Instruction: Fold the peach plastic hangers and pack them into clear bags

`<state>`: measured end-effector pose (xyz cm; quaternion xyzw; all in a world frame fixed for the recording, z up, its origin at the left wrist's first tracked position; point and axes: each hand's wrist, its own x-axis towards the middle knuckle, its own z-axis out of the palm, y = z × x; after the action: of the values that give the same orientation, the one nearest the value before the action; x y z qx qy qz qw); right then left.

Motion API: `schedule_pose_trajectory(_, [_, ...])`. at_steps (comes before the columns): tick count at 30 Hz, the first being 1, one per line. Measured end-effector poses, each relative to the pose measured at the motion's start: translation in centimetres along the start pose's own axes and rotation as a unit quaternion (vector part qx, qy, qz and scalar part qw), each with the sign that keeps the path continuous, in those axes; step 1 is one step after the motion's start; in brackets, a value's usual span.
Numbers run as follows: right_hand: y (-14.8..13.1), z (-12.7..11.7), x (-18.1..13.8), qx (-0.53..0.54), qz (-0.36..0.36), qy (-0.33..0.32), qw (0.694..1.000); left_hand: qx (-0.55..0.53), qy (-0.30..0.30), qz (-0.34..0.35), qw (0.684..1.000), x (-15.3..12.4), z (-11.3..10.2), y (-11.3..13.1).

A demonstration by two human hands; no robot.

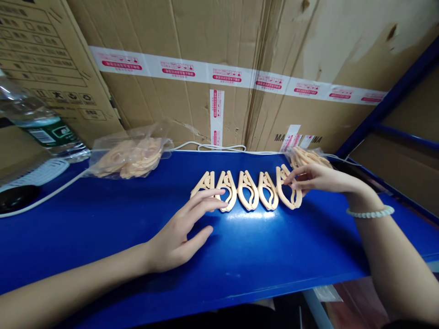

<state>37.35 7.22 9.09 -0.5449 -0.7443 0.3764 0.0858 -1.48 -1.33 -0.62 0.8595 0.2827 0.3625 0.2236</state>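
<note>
Several peach plastic clips [248,190] lie side by side in a row on the blue table [103,224]. My left hand [181,230] rests flat with spread fingers, its fingertips touching the leftmost clips [206,183]. My right hand [317,179], a bead bracelet on its wrist, pinches the rightmost clip [287,192] at the row's end. Behind that hand lies a small pile of the same clips [307,156] in clear plastic.
A clear bag of peach clips [130,157] sits at the back left. A water bottle [37,123], a white cable [209,147] and a dark object [15,197] lie at the left. Cardboard boxes [219,68] wall the back. A blue rack post [387,103] rises right.
</note>
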Motion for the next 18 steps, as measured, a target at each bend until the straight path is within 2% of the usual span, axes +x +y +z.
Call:
schedule_pose_trajectory(8, [0.7,0.1,-0.3,-0.007,0.043,-0.03,0.999,0.013,0.004,0.005,1.0,0.0,0.0,-0.1])
schedule_pose_trajectory(15, [-0.1,0.3,-1.3,-0.195,0.052,-0.043,0.978,0.053,0.017,0.023,0.998,0.0,0.4,-0.3])
schedule_pose_trajectory(18, [-0.2,0.7,-1.8,-0.245,0.025,-0.005,0.969,0.1,0.026,0.035,0.994,0.1,0.5,-0.4])
